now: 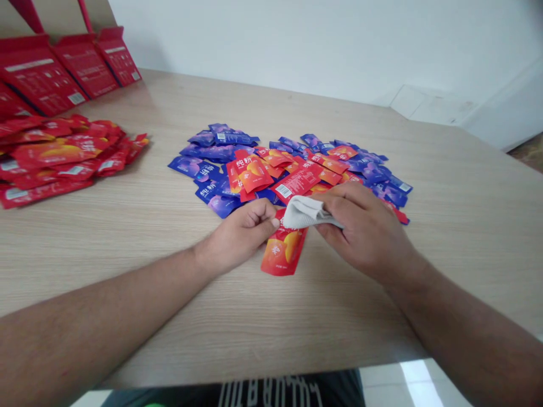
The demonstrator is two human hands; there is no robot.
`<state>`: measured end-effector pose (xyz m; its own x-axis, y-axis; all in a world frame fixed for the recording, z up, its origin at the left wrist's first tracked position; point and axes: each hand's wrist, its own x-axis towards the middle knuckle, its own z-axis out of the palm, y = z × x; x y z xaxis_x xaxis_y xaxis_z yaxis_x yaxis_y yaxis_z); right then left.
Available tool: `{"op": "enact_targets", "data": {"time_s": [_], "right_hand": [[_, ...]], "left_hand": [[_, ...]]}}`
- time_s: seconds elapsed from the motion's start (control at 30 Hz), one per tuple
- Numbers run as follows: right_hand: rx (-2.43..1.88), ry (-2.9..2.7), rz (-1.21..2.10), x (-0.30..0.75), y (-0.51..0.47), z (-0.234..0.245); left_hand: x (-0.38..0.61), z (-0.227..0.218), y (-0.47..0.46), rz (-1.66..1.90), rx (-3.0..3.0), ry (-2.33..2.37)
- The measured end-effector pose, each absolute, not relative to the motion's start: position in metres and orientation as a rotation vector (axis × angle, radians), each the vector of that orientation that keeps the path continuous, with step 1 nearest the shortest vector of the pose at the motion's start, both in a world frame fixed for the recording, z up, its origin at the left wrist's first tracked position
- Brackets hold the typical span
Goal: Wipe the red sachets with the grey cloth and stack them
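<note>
Between my hands a red and orange pouch with printed yellow fruit hangs just above the tabletop or rests on it; I cannot tell which. My left hand pinches its upper left edge between thumb and fingers. A folded pale grey cloth is gripped in my right hand, and it covers the pouch's top right part. Right behind my hands lies a mixed heap of small packets, with red packets on top and blue-purple packets around and under them.
To the left, more red packets are piled up. Behind that pile stand red cartons with ribbon-like handles, against the white wall. The wooden table has its front edge close to my body.
</note>
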<state>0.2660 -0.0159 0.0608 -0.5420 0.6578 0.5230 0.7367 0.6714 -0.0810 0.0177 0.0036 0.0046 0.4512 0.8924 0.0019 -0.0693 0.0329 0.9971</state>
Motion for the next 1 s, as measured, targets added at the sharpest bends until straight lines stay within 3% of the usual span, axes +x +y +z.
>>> {"op": "enact_targets", "data": {"time_s": [0.3, 0.5, 0.67, 0.83, 1.0], "right_hand": [[-0.834, -2.611, -0.142, 0.242, -0.029, 0.046], [-1.032, -2.462, -0.146, 0.247, -0.024, 0.045], [-0.776, -2.643, -0.056, 0.241, -0.03, 0.044], [-1.054, -2.467, -0.124, 0.248, -0.023, 0.044], [-0.788, -2.621, -0.024, 0.245, -0.025, 0.041]], "left_hand": [[0.017, -0.001, 0.008, 0.904, 1.165, 0.767], [0.019, 0.005, 0.005, 0.902, 1.083, 0.796], [0.02, 0.005, 0.004, 0.907, 1.047, 0.772], [0.019, 0.004, 0.005, 0.912, 1.073, 0.785], [0.017, 0.002, 0.004, 0.915, 1.113, 0.791]]}}
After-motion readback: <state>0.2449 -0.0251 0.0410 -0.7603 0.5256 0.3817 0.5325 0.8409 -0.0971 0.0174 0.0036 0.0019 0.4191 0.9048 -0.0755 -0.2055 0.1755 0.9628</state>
